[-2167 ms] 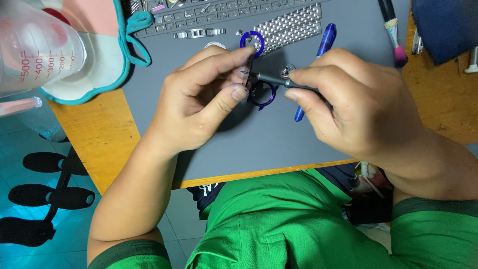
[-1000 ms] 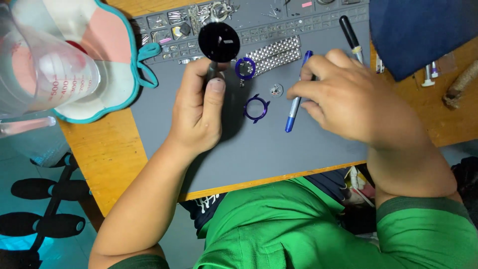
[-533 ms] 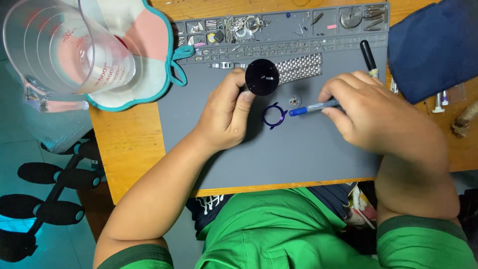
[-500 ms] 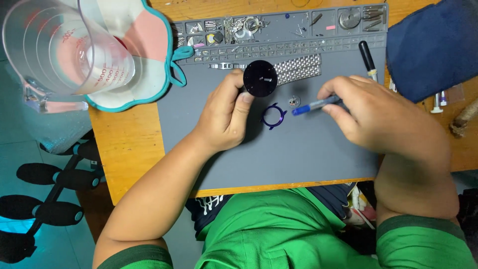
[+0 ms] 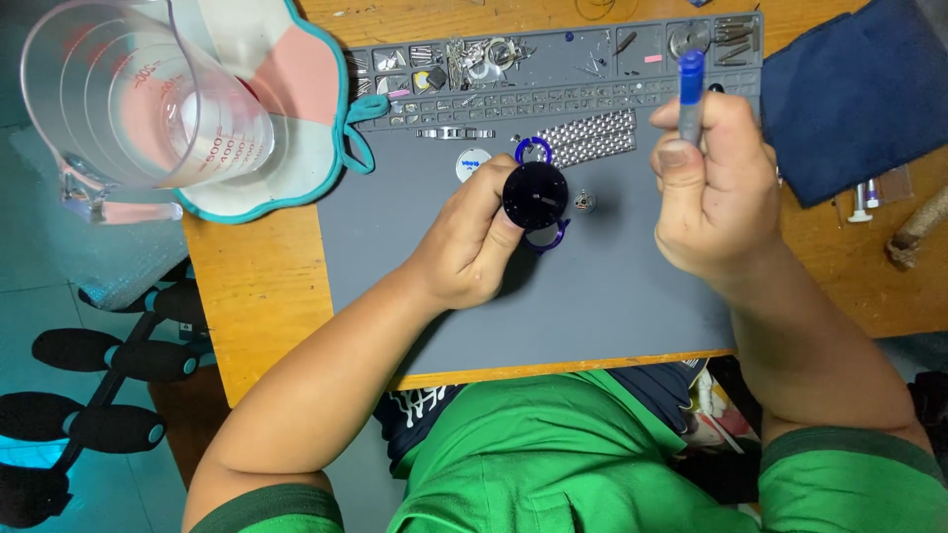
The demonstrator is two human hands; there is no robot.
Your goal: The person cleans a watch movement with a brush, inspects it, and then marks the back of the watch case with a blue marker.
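On the grey mat [image 5: 592, 306] near the middle of the table [image 5: 262, 296], the left hand [image 5: 464, 242] pinches a round black dial [image 5: 534, 195] by its edge, flat side up so it is easy to see. A blue ring [image 5: 534, 149] lies at 12 o'clock from the dial. At 3 o'clock, the right hand [image 5: 716, 192] has its grip closed around a blue pen-like tool [image 5: 690, 91], held upright and off the mat. At 6 o'clock the mat is bare. Small parts trays [image 5: 553, 59] crowd the far edge.
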